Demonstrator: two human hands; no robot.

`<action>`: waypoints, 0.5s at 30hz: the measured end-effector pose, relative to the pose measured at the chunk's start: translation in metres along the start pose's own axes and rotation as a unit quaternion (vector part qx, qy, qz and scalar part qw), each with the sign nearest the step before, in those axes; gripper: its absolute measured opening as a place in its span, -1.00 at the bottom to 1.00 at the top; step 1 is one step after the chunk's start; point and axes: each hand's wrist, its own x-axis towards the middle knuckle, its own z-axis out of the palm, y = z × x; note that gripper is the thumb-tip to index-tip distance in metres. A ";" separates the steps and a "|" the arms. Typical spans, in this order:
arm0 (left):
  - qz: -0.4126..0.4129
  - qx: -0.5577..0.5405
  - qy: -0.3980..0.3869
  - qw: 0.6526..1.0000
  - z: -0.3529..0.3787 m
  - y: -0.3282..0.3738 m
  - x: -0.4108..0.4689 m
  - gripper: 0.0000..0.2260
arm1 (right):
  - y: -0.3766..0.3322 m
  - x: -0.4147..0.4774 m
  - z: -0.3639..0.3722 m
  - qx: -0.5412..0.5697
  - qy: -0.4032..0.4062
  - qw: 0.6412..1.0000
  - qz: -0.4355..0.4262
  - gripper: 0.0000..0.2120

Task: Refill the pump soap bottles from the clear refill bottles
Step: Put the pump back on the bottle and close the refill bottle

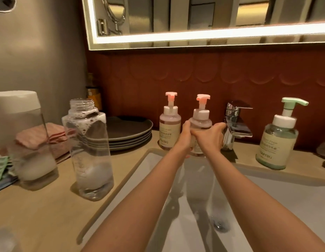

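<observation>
Head view: left hand [185, 135] and right hand [210, 137] grip a pink pump bottle [200, 122]

Both hands curl their fingers round the body of the pink pump bottle at the 12 o'clock rim of the sink [278, 197]. A second pink pump bottle [170, 128] stands just beside it at 9 o'clock, the tap [234, 124] just at 3 o'clock, a green pump bottle [278, 140] farther that way. On the surface [39, 215] at the sink's 9 o'clock stands an uncapped refill bottle [89, 151], foam in its neck; a capped refill bottle [21, 139] stands beyond it. Stacked plates [129, 128] sit at 11 o'clock
</observation>
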 end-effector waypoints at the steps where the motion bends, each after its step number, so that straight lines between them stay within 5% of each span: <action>1: 0.002 -0.001 -0.007 1.000 0.002 0.000 0.004 -0.53 | 0.002 0.003 0.001 0.004 0.001 1.000 0.007 -0.33; 10: -0.036 0.022 0.002 0.999 0.003 0.001 0.008 -0.45 | 0.004 0.007 -0.001 -0.011 -0.038 0.999 0.015 -0.27; 15: -0.022 0.025 0.016 0.999 -0.011 0.017 -0.030 -0.46 | -0.005 -0.031 -0.008 -0.036 0.008 0.999 -0.039 -0.55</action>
